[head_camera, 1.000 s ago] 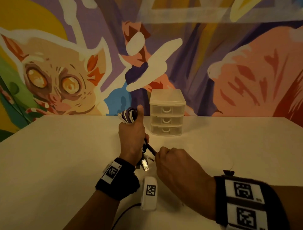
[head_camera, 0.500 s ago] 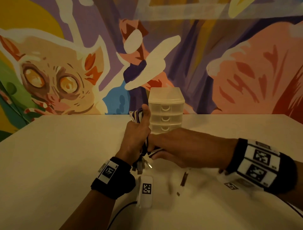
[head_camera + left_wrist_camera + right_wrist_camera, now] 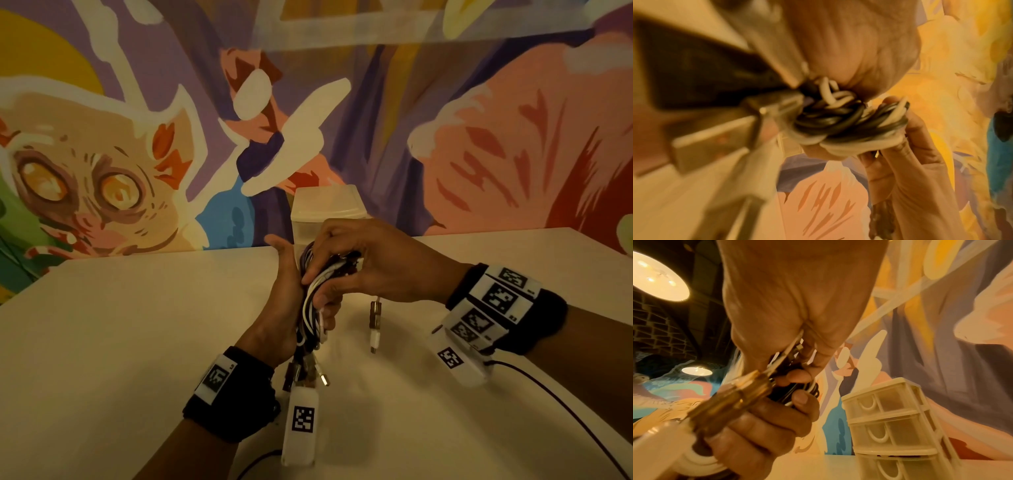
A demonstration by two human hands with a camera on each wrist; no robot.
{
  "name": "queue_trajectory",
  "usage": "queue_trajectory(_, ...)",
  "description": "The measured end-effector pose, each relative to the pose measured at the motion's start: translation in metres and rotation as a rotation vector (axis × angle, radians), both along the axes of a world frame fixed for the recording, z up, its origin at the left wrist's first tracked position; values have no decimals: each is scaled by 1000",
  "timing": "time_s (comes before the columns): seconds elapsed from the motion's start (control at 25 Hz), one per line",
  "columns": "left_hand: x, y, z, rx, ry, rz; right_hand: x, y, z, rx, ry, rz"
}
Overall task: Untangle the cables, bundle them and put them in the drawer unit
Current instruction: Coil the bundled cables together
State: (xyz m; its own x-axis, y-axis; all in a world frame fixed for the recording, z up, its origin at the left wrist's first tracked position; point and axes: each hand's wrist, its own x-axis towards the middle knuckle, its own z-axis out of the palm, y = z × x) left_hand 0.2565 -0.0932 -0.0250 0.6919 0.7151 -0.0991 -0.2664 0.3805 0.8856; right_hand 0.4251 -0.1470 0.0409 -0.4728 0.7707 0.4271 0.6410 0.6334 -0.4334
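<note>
A bundle of black and white cables (image 3: 313, 294) is held above the table, in front of the drawer unit (image 3: 327, 209). My left hand (image 3: 291, 294) grips the coiled loops (image 3: 840, 123) from the left, thumb up. My right hand (image 3: 359, 267) reaches over from the right and wraps a cable round the bundle, fingers curled on it (image 3: 789, 360). Several USB plugs (image 3: 305, 371) hang below my left hand. One white cable end with a plug (image 3: 375, 325) dangles under my right hand. The unit's three drawers (image 3: 885, 428) are closed.
The pale table (image 3: 120, 335) runs to a painted mural wall (image 3: 479, 137) behind the drawer unit. A thin dark wire (image 3: 561, 411) trails from my right wrist device across the table at the right. Ceiling lamps (image 3: 657, 277) show in the right wrist view.
My right hand has moved from below the bundle up and over its top, carrying a cable round it. The left hand keeps its grip, and the bundle sits slightly lower and nearer.
</note>
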Motion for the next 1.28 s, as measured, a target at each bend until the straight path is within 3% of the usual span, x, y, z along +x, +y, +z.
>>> queue_trajectory(0.36,-1,2,-9,-1,-226,-209,18,7,5,-135,121,-58)
queue_trajectory(0.6,-5,-1,-9,284,-5,-256,24,6,14,-260,98,-59)
queue_trajectory(0.8,2,-4,-7,79,29,-268,24,5,15,-363,162,-82)
queue_trajectory(1.0,1,0,-4,52,72,-174,12,4,0,4,153,-334)
queue_trajectory(1.16,-4,0,0,58,199,-83,13,4,-21,59,283,-306)
queue_trajectory(1.28,-5,2,0,65,256,-11,18,1,-37,196,45,-301)
